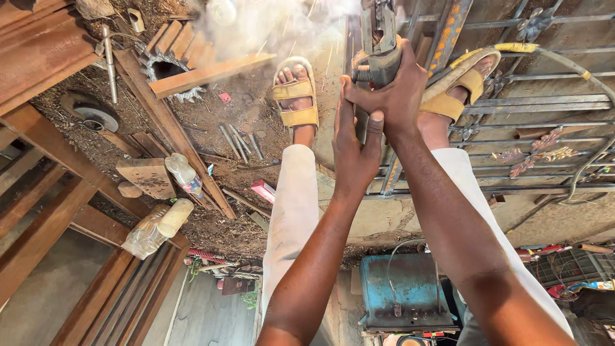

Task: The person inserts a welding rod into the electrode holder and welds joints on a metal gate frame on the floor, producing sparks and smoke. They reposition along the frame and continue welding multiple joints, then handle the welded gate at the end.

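The grinder was held at the top of the view, its body gripped within the fingers of the right hand, which were wrapped tight around it. The left hand was laid just below, fingers nearly straight and pressed against the tool's handle and the right hand, not curled shut. Smoke and sparks were seen beside the tool, over a metal gate lying on the ground. Sandalled feet were planted either side. A blue machine stood nearer, and plastic bottles lay left.
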